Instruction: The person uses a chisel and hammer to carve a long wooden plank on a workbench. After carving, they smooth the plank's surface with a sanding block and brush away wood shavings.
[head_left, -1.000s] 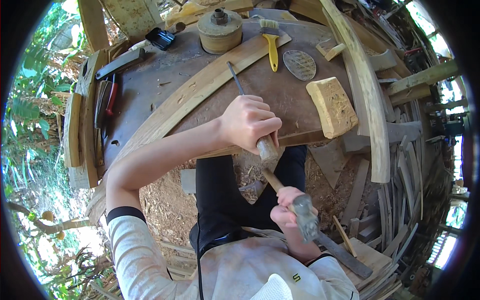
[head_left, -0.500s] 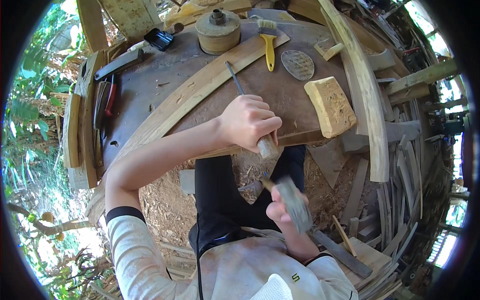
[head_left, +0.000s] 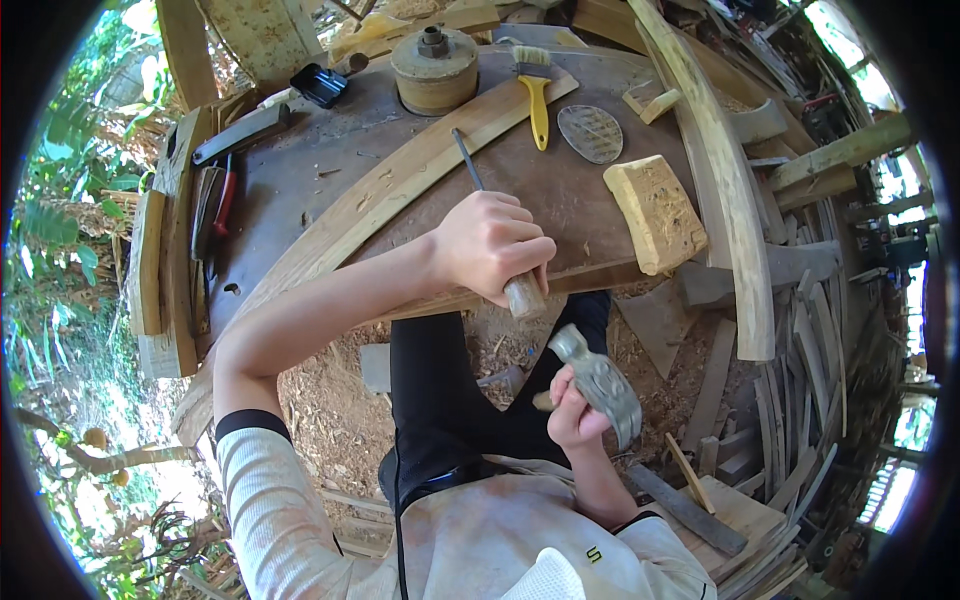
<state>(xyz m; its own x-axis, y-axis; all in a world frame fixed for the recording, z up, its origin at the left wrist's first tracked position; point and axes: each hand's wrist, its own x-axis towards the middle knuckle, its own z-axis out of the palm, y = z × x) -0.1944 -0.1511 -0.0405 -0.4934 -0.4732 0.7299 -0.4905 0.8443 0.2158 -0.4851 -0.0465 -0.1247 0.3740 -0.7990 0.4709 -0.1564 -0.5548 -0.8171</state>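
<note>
My left hand (head_left: 497,243) is closed around the wooden handle of a chisel (head_left: 525,297). The chisel's thin dark blade slants away from me, its tip resting on a long, curved wooden plank (head_left: 350,215) that lies across the bench. Below the handle's butt, over my lap, my right hand (head_left: 575,412) grips a claw hammer (head_left: 606,384). The hammer's striking face points up toward the chisel handle, apart from it, and its claw curves down to the right. Small cut marks dot the plank near the tip.
On the bench (head_left: 290,190) are a yellow-handled brush (head_left: 538,105), an oval wood slice (head_left: 591,134) and a pale wood block (head_left: 655,214). A round wooden piece with a bolt (head_left: 435,70) stands at the back. Red-handled pliers (head_left: 224,198) lie left; a long pole (head_left: 735,190) flanks the right.
The hammer, blurred before, now shows sharply, with its striking face turned up and its head slightly higher. My left hand and the chisel hold nearly the same place on the plank.
</note>
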